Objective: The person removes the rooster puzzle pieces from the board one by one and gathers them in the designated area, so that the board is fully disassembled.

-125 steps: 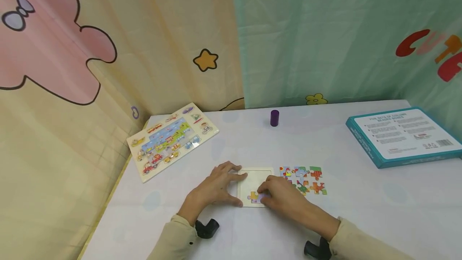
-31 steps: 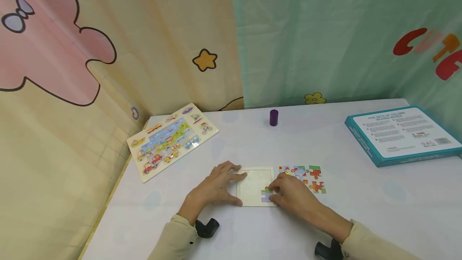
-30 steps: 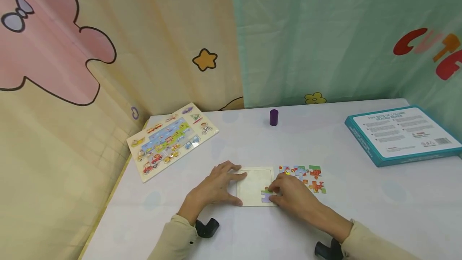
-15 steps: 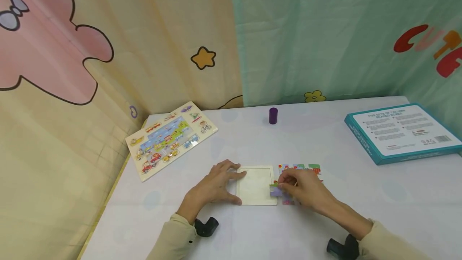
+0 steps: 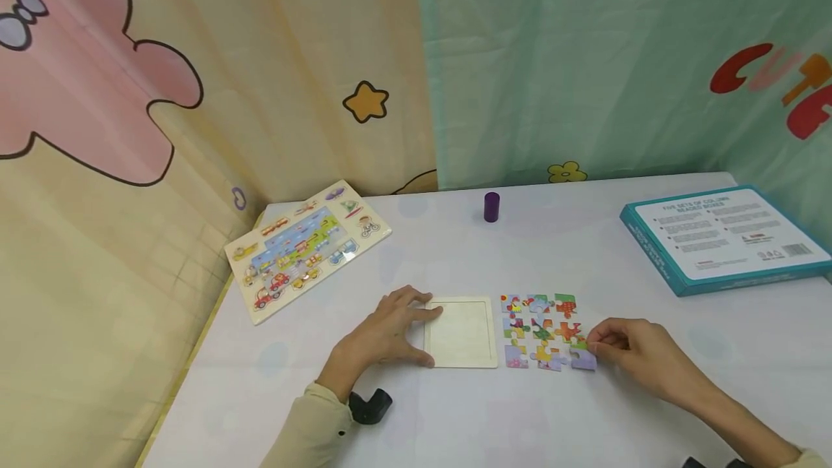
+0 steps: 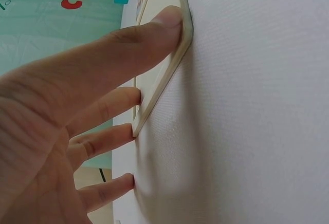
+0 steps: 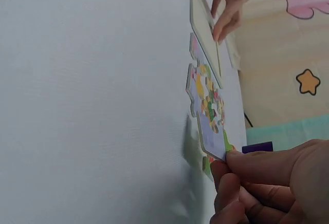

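Observation:
A pale, square puzzle tray (image 5: 460,338) with a raised rim lies bare on the table. My left hand (image 5: 388,331) rests at its left side, fingers spread, fingertips on the rim and thumb at the front corner (image 6: 169,18). Between thumb and curled fingers, my right hand (image 5: 643,358) pinches a lilac and green puzzle piece (image 5: 583,360). In the right wrist view this puzzle piece (image 7: 211,137) tilts above the tabletop, at the lower right of the other puzzle pieces (image 5: 542,328). Those lie in loose rows to the right of the tray.
A wooden picture puzzle board (image 5: 308,251) with vehicles lies at the back left. A purple cylinder (image 5: 492,207) stands upright at the back. At the right is a flat teal box (image 5: 728,240) with a white printed label. Printed curtains (image 5: 572,56) hang behind the table.
My right hand has carried the lilac and green puzzle piece out of the tray, rightward past the loose pieces to their lower right. The left hand has stayed at the tray.

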Tool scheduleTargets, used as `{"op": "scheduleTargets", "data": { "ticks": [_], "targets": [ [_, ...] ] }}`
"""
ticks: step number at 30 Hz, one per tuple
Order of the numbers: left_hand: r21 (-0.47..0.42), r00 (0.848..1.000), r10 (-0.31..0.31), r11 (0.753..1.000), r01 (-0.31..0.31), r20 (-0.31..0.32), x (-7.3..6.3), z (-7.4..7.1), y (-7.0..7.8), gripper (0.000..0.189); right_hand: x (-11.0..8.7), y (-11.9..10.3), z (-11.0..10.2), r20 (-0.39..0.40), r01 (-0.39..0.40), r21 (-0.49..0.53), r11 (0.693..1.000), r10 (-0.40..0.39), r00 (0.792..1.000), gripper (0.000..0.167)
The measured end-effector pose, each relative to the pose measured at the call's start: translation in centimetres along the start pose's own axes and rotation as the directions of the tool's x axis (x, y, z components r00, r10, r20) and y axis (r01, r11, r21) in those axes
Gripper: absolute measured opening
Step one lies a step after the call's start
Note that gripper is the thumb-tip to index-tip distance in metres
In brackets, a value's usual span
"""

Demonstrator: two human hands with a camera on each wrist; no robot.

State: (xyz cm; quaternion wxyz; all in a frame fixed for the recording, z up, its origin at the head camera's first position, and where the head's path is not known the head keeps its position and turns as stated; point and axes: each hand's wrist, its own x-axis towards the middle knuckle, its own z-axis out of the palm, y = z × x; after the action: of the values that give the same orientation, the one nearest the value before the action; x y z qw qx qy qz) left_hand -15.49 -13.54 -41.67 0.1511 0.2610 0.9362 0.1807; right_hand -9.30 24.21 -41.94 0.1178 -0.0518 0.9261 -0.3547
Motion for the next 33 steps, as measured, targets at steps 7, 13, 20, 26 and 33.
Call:
{"op": "scheduleTargets", "data": {
  "ticks": [7, 13, 20, 26, 33],
  "targets": [
    [-0.015, 1.000, -0.012, 1.000, 0.012, 0.007, -0.1, 0.0, 0.0, 0.082, 0.2, 0.5, 0.2, 0.024, -0.032, 0.016, 0.999, 0.031, 0.999, 0.009],
    [-0.012, 1.000, -0.011, 1.000, 0.011, 0.004, -0.2, 0.2, -0.1, 0.082, 0.4, 0.3, 0.6, 0.001, -0.050, -0.032, 0.998, 0.050, 0.999, 0.006],
    [-0.012, 1.000, -0.004, 1.000, 0.004, 0.004, -0.2, 0.1, -0.1, 0.082, 0.4, 0.1, 0.8, -0.024, -0.056, -0.054, 0.997, 0.055, 0.998, 0.005],
    [-0.013, 1.000, 0.002, 1.000, -0.002, 0.004, -0.2, 0.2, 0.0, 0.082, 0.3, 0.0, 1.0, -0.031, -0.044, -0.055, 0.998, 0.042, 0.999, 0.004],
    [0.007, 1.000, 0.013, 1.000, -0.013, 0.007, -0.2, 0.0, 0.0, 0.081, 0.2, 0.0, 0.9, -0.045, -0.021, -0.081, 0.997, 0.017, 0.999, 0.003]
  ]
}}
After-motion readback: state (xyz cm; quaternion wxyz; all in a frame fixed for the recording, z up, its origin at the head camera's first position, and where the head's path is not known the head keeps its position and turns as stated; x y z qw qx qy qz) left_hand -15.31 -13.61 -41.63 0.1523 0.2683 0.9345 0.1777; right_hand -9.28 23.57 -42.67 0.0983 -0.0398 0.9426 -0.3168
